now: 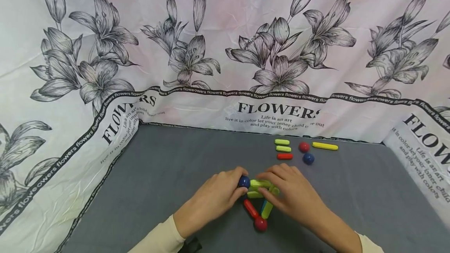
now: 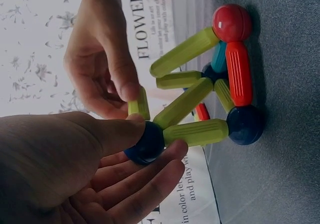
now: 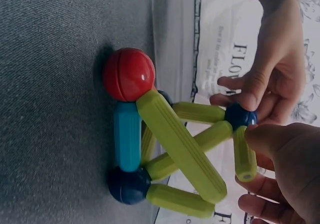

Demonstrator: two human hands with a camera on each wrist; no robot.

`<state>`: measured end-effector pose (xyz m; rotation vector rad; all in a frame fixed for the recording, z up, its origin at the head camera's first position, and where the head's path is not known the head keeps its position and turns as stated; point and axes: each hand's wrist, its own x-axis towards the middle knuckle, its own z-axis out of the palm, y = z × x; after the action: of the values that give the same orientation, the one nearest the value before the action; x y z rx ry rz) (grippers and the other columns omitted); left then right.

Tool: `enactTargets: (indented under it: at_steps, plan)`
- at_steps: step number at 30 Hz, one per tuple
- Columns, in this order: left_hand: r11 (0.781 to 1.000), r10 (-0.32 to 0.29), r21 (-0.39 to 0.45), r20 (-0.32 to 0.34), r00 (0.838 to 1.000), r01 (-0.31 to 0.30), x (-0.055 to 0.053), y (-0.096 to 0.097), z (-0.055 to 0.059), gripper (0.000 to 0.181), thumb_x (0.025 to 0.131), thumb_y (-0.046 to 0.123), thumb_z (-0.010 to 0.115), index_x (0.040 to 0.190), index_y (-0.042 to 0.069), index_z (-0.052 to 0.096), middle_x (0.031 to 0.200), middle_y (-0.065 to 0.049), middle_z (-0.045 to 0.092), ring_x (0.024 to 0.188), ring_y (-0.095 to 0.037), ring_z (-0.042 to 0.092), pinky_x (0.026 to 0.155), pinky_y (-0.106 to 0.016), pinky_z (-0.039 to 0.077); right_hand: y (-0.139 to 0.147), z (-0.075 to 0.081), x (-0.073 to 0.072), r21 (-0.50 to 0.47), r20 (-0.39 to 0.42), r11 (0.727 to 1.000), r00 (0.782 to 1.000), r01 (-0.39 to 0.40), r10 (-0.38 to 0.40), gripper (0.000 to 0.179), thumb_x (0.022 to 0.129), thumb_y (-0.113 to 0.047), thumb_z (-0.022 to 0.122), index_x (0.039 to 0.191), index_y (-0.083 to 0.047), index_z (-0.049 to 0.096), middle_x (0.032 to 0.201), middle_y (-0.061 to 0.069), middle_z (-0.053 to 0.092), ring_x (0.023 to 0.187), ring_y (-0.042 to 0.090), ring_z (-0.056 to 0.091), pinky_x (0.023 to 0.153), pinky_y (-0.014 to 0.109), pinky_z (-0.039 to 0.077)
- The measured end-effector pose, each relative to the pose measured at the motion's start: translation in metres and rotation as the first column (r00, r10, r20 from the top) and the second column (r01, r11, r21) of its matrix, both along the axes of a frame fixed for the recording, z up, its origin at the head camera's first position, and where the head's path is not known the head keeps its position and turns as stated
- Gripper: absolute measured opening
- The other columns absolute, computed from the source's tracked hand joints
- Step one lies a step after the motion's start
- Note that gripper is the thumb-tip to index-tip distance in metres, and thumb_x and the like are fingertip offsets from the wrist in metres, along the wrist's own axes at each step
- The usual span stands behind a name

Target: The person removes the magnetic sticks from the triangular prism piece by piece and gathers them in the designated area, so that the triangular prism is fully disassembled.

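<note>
My left hand (image 1: 215, 193) pinches a blue ball (image 2: 150, 146) at the raised corner of a ball-and-stick frame. With thumb and fingers my right hand (image 1: 293, 193) holds a short light-green rod (image 3: 245, 156) whose one end meets that ball. Two more green rods slope down from the ball to blue base balls (image 2: 246, 125). The base also has a red ball (image 3: 129, 74), a red rod (image 2: 240, 73) and a teal rod (image 3: 128, 136). From the red ball a long green rod (image 3: 182, 146) leans upward, its upper end carrying no ball.
Behind the hands on the grey cloth (image 1: 175, 151) lie two short green rods (image 1: 282, 142), a short red rod (image 1: 284, 156), a yellow rod (image 1: 325, 146), a loose red ball (image 1: 304, 146) and a loose blue ball (image 1: 308, 158). A flower-printed curtain (image 1: 218, 108) borders the surface.
</note>
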<state>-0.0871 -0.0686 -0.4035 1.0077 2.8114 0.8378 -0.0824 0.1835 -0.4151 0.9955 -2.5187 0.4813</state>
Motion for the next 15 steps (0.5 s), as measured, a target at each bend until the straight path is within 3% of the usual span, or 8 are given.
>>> enactTargets:
  at_steps: [15]
  plan:
    - [1.0,-0.002,0.007,0.009,1.0,0.002,0.0,0.0,-0.002,0.028,0.105,0.024,0.068,0.129,0.011,0.062,0.098,0.004,0.069,0.071,0.001,0.057,0.06,-0.018,0.048,-0.017,-0.009,-0.006,0.016,-0.041,1.0,0.999,-0.025,0.026,0.031,0.085,-0.032,0.091,0.112,-0.024,0.076,0.102,-0.013,0.069,0.093,0.01,0.061,0.089,0.04,0.048]
